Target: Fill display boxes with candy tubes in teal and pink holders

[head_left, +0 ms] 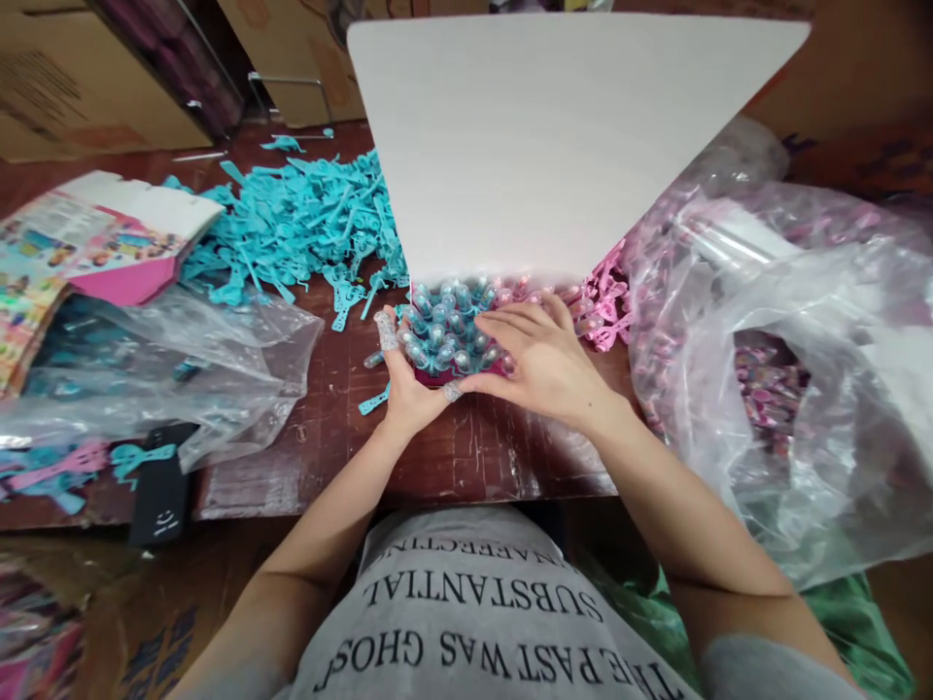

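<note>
A display box with a tall white lid (575,146) raised at the back stands in front of me. Its low tray is packed with upright clear-capped tubes (448,326), blue on the left and pink on the right. My left hand (412,384), tape wrapped on its finger and thumb, holds the box's front left corner, with the finger up the left side and the thumb along the front. My right hand (543,355) lies over the tubes with fingers stretched out, its thumb by the front edge. Its fingertips touch the caps; part of the tray is hidden below it.
Blue plastic pieces (306,219) are heaped at the back left, pink ones (608,301) behind the right hand. A clear bag (240,340) and printed cartons (109,233) lie left, near a black phone-like object (161,496). A large plastic bag (700,369) fills the right side.
</note>
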`<state>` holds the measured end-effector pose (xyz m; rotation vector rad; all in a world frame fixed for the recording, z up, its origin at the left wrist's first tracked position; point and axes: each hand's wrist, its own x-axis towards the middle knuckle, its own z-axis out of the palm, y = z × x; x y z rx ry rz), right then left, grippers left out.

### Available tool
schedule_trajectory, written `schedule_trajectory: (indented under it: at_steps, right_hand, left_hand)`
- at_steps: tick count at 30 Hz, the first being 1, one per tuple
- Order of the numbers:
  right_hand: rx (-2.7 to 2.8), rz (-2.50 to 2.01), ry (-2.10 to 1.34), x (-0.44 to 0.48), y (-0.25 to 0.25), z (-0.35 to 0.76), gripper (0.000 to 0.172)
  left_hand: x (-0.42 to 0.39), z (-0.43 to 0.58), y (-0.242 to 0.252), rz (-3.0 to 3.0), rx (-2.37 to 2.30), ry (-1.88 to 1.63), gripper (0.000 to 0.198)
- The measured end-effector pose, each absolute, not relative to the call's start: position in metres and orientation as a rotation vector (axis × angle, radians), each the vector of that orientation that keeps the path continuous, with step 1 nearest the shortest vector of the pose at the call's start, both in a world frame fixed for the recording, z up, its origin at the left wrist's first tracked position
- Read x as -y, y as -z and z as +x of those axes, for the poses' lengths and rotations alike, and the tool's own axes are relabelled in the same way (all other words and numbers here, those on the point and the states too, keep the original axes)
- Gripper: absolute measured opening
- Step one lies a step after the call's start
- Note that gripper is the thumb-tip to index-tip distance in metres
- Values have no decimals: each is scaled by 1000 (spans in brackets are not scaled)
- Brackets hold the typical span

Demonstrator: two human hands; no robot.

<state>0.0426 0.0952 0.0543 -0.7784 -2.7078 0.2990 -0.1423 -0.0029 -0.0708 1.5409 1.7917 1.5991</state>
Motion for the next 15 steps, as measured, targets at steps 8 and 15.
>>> schedule_trajectory:
  at_steps: [8, 15]
  right_hand:
    - [2807, -618, -353, -126, -44, 42, 67]
    - [2814, -668, -208, -127, -37, 36, 51]
  left_hand:
    - [-2, -136, 73, 1447, -1747, -1658, 142]
    - [-4, -134, 75, 1414, -1770, -1665, 137]
